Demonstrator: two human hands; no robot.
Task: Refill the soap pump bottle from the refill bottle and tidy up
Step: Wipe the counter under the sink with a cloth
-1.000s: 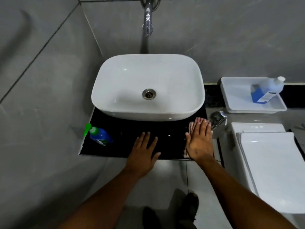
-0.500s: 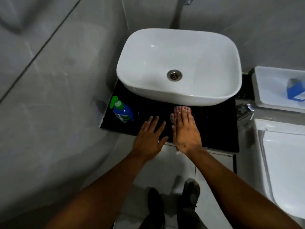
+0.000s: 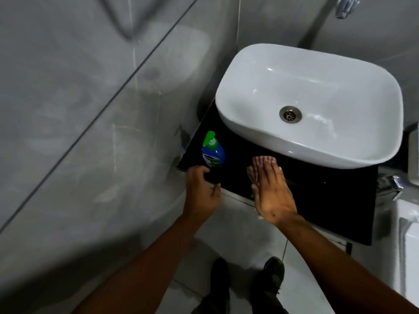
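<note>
The right hand [image 3: 273,191] lies flat, palm down and fingers straight, pressing a pale pink-and-white striped cloth [image 3: 260,165] onto a glossy black countertop [image 3: 317,196]. The cloth shows only past the fingertips and along the thumb side. This hand sits near the counter's front edge, just in front of the basin.

The left hand [image 3: 200,189] is at the counter's front left corner, fingers curled down over the edge. Its fingertips are just beside the base of the soap bottle; whether they touch it, or grip anything, cannot be told.

The blue plastic soap pump bottle with a green pump head [image 3: 212,150] stands upright near the counter's left edge, close to the grey tiled wall [image 3: 90,109]. Its pump is fitted on top.

Behind both hands, a white rounded-rectangle ceramic basin [image 3: 317,141] rests on the counter, dry-looking, with a metal drain [image 3: 290,113] in its middle. A chrome tap [image 3: 345,6] shows at the top right edge. The person's two dark shoes [image 3: 247,277] stand on the pale floor below.

The refill bottle is out of view. With the pump back on the bottle and the cloth on the counter, the refilling appears finished and the tidying stage seems under way: wiping the counter. What is probably left is finishing the wipe, perhaps around or under the bottle, and putting the cloth away.
</note>
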